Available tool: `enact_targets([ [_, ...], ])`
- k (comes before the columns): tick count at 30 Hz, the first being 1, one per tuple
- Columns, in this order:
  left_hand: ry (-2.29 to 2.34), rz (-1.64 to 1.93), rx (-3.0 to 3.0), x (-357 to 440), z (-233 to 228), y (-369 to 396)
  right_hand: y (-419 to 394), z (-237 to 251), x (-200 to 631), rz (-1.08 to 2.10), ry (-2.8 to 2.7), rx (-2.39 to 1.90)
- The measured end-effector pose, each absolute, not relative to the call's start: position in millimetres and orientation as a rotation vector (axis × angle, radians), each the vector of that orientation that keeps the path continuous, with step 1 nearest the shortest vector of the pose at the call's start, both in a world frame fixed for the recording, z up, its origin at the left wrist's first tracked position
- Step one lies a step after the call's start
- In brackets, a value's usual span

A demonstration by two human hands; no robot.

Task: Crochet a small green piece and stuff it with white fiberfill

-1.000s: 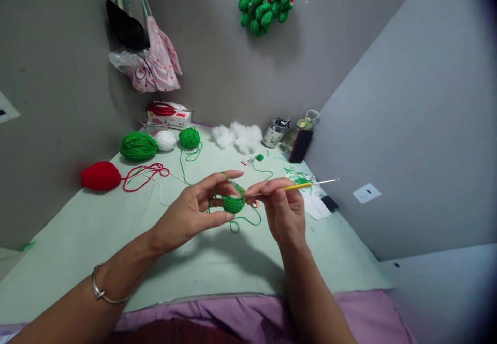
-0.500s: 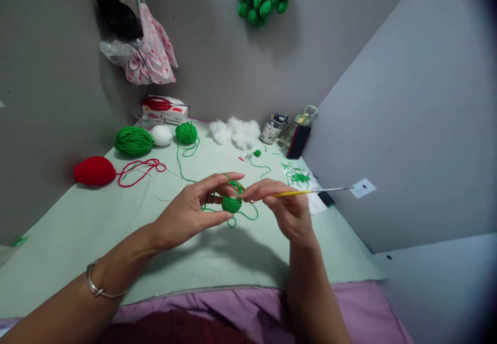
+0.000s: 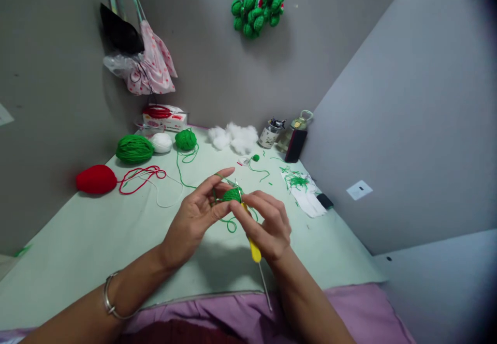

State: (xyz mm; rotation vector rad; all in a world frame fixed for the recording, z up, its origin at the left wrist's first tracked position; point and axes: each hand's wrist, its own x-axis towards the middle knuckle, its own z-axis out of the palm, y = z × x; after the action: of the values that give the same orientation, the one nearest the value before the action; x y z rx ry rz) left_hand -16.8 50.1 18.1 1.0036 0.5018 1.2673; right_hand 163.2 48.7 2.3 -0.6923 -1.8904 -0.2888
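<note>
Between the thumb and fingers of my left hand [image 3: 198, 209] is a small round green crochet piece [image 3: 232, 195], with green yarn looped over the fingers. My right hand [image 3: 269, 222] grips a crochet hook [image 3: 254, 250] by its yellow handle. The hook's metal tip points up at the crochet piece's right side, and its other thin metal end slants down toward the table edge. Green yarn [image 3: 231, 226] hangs in loose loops beneath the piece. Part of the crochet piece is hidden behind my fingers.
Left on the table are a red yarn ball [image 3: 96, 179], a green skein [image 3: 134, 149], a white ball [image 3: 160, 143] and a smaller green ball [image 3: 186, 139]. White stuffing [image 3: 235, 137], a tin [image 3: 268, 135], a phone [image 3: 296, 146] and yarn scraps [image 3: 298, 181] lie further back.
My right hand has turned the crochet hook from pointing rightward to upright, its tip now at the crochet piece. The view has tilted slightly upward.
</note>
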Motion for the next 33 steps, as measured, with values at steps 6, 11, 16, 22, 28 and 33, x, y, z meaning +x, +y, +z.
enact_targets([
  [6,0.358,0.996,0.774,-22,22,58,53,7,158,-0.036,-1.742,-0.597],
  [11,0.379,1.026,0.820,-27,23,63,54,17,153,0.369,-1.546,-0.548],
  [16,0.436,1.067,1.005,-34,22,67,55,21,157,0.590,-1.497,-0.558],
  [22,0.489,1.013,1.165,-47,25,73,57,22,159,0.862,-1.386,-0.577],
  [28,0.473,0.964,1.212,-55,24,76,66,27,163,1.084,-1.279,-0.543],
  [33,0.480,1.034,1.158,-41,17,72,66,23,159,1.014,-1.430,-0.592],
])
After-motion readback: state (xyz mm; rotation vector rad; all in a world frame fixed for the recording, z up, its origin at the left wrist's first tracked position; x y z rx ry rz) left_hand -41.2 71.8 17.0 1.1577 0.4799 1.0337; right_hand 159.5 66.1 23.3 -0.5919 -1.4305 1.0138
